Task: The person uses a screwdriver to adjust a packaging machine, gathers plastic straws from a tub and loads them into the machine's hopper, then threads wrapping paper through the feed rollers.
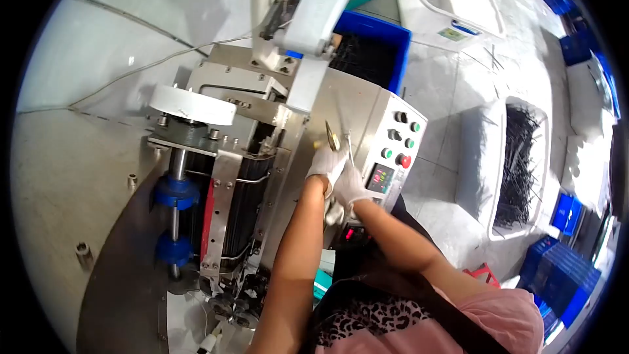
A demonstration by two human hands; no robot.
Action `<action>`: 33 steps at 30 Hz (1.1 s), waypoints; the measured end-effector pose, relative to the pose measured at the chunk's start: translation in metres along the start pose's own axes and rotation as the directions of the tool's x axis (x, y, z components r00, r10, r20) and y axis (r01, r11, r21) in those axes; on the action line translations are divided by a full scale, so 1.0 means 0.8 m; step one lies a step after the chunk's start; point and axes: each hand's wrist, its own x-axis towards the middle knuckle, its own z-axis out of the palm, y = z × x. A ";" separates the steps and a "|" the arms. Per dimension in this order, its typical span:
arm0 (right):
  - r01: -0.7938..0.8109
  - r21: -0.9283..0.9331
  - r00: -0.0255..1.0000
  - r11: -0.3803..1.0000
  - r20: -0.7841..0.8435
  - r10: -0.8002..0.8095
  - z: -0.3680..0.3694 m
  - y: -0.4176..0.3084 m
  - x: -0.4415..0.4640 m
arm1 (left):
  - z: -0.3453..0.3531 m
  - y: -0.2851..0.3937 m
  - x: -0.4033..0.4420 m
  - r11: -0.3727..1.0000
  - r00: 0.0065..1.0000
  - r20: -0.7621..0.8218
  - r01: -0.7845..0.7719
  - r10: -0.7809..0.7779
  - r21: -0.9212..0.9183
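Both of my hands wear white gloves and are close together above the metal top of the machine (337,95). My left hand (327,165) is closed around a small tool with a yellowish metal part (332,136); its exact kind is unclear. Just right of it, my right hand (350,187) is closed on a thin metal rod (350,151) that points away from me. The control panel (396,147) with green buttons, a red button and a digital display lies right beside my right hand.
A white roll (193,105) and blue rollers (175,193) are at the left. Behind the machine stands a blue bin (405,52) of dark pieces. On the floor at right are a white bin (475,164) with black strips and an upper white bin (419,0).
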 end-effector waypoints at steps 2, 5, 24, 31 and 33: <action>0.168 -0.107 0.986 0.980 0.004 -0.169 -0.044 -0.020 -0.006 | -0.004 0.015 -0.014 0.949 0.994 0.062 -0.066 0.090 -0.309; 0.403 -0.232 0.915 0.885 0.113 -0.387 -0.071 -0.015 -0.008 | -0.015 0.045 -0.083 0.655 0.999 -0.004 -0.037 0.052 -0.755; 0.507 -0.179 0.713 0.843 0.636 -0.294 -0.068 -0.078 0.023 | 0.038 -0.086 -0.051 0.342 0.932 -0.347 -0.294 -0.104 -0.892; 0.506 -0.496 0.792 0.706 0.592 -0.151 -0.078 -0.131 0.020 | 0.006 -0.017 -0.087 0.200 0.967 -0.145 -0.103 -0.209 -0.974; 0.615 -0.529 0.735 0.585 0.654 -0.180 -0.080 -0.141 0.029 | 0.016 -0.032 -0.067 0.075 0.966 -0.147 -0.134 -0.211 -0.988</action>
